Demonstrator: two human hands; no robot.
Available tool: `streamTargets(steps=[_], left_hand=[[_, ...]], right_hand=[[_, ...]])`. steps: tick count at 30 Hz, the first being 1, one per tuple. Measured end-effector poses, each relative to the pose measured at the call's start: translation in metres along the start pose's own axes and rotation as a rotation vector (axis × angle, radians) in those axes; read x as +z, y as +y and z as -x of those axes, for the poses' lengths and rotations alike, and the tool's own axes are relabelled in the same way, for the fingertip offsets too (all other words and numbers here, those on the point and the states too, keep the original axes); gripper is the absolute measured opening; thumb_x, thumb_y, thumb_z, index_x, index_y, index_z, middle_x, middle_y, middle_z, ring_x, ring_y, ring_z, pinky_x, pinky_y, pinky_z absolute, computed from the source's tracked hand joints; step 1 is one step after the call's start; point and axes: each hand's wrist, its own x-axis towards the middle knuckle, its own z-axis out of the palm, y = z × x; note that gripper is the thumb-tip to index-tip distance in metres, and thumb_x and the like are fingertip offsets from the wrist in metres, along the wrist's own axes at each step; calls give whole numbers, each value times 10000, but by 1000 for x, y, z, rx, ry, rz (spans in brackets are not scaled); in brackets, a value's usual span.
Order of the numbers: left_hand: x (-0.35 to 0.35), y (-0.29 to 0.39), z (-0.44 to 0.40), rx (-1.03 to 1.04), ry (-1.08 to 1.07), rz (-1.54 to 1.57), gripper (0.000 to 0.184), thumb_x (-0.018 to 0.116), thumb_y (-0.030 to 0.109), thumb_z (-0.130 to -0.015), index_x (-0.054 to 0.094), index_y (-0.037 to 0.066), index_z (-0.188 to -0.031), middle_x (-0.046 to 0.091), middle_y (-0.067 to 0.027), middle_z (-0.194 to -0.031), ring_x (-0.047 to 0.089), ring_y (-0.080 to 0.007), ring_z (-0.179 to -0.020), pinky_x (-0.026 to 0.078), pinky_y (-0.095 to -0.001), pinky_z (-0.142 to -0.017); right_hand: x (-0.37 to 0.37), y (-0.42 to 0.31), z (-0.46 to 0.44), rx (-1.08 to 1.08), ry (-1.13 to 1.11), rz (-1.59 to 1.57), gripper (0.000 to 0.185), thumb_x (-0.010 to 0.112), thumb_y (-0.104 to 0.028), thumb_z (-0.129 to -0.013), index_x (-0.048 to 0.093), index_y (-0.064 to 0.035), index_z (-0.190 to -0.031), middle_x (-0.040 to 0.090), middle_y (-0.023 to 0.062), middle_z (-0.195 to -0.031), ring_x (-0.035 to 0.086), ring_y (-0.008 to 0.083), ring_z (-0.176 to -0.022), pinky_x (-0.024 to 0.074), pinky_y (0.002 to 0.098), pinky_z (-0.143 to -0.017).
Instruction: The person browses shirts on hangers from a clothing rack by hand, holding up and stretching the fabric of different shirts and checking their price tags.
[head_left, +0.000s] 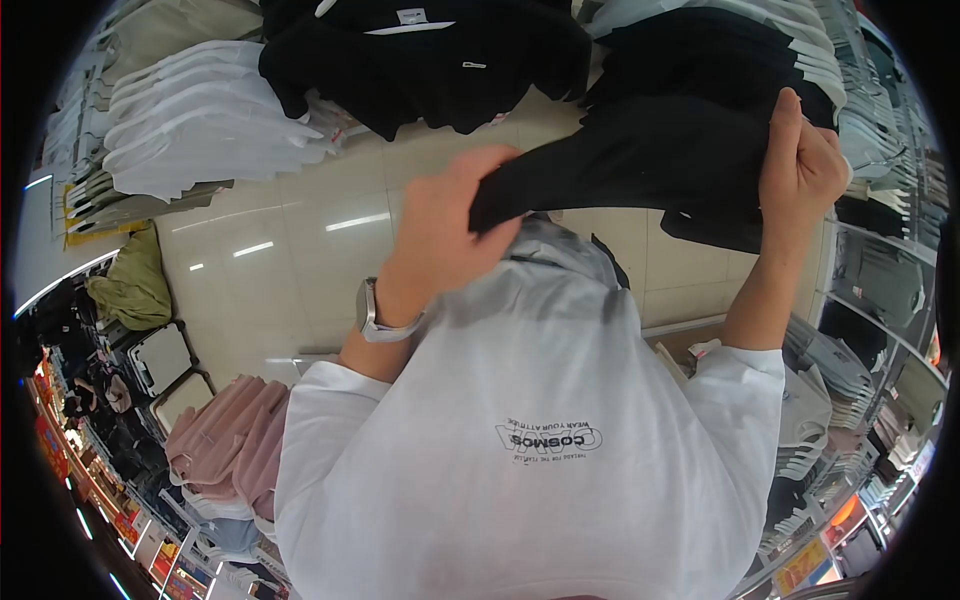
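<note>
At far left, a crumpled olive-green cloth [140, 280] is seen, slumped in soft folds. Above it, thin white shirts [195, 120] are hung in an overlapping row; below, dusty-pink garments [225, 435] are packed in drooping pleats. Pale, glossy floor tiles [290, 225] are streaked with reflected light. A metallic, square-cornered watch [378, 312] is worn on the left wrist. By the left hand [440, 225], one narrow end of a black garment [640, 155] is pinched between thumb and fingers. The matte, smooth cloth is held stretched between both hands, above the printed white T-shirt [545, 380] being worn. Its other end is gripped by the right hand [803, 165], fingers curled, thumb raised. Beyond, slim white hangers [822, 75] are ranked closely.
</note>
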Motion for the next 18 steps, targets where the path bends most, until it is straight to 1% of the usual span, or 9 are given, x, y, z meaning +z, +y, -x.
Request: streamTargets(steps=[4, 6, 7, 10, 12, 13, 15, 16, 18], left_hand=[[-17, 0, 1, -154, 0, -34, 247, 714, 84, -773, 617, 35, -994, 650, -117, -799, 651, -254, -670, 500, -290, -617], [-23, 1, -4, -271, -57, 98, 106, 652, 28, -813, 621, 22, -914, 622, -101, -728, 621, -225, -635, 480, -282, -601], [-25, 0, -4, -275, -55, 97, 106, 652, 28, -813, 621, 22, -914, 622, -101, -728, 621, -225, -635, 480, -282, -601], [-22, -10, -6, -266, -33, 157, 55, 630, 20, -835, 610, 16, -886, 603, -81, -715, 574, -199, -599, 449, -278, -571], [-16, -18, -9, 34, 261, -71, 20, 618, 14, -846, 605, 22, -859, 589, -68, -704, 534, -178, -575, 416, -270, -539], [-16, -15, -8, 33, 261, -71, 20, 618, 14, -846, 605, 22, -859, 589, -68, -704, 534, -178, -575, 416, -270, -539], [-17, -5, -3, -147, 303, -113, 36, 639, 26, -832, 603, 25, -827, 597, -67, -719, 527, -168, -559, 389, -266, -509], [-18, -6, -2, -149, 304, -113, 36, 639, 26, -832, 603, 25, -827, 597, -67, -719, 527, -168, -559, 389, -266, -509], [-22, -8, 1, 9, 226, -67, 72, 672, 43, -808, 603, 32, -790, 596, -63, -696, 517, -177, -525, 377, -272, -483]], right_hand=[[-6, 3, -3, -16, -57, 32, 473, 656, -254, -893, 517, -9, -512, 346, 24, -433, 297, 139, -455, 295, 287, -514], [-7, 4, -3, 1, -70, 55, 478, 648, -247, -905, 508, 17, -532, 343, 30, -455, 308, 128, -483, 291, 293, -515], [-6, 5, -3, -9, -63, 50, 477, 648, -247, -905, 509, 19, -534, 349, 33, -456, 314, 130, -485, 290, 297, -514], [-10, 9, -4, -23, -85, 54, 475, 648, -246, -905, 512, 22, -538, 363, 38, -455, 330, 131, -491, 291, 302, -513], [-9, 8, -5, -23, -112, 64, 474, 648, -245, -905, 514, 24, -539, 370, 42, -455, 341, 131, -494, 294, 304, -513], [-8, 5, -5, -27, -67, 36, 477, 649, -244, -901, 502, -2, -516, 355, 30, -441, 312, 137, -470, 286, 300, -504], [-6, 3, -5, -32, -24, 7, 483, 650, -242, -896, 491, -28, -493, 340, 18, -427, 284, 143, -447, 277, 296, -495], [-6, 4, -5, -20, -5, -8, 489, 646, -241, -899, 481, -26, -492, 344, 21, -429, 289, 141, -452, 278, 294, -495], [-9, 10, -5, -7, 15, -22, 496, 641, -241, -903, 472, -24, -490, 348, 24, -432, 293, 139, -457, 279, 292, -495]])
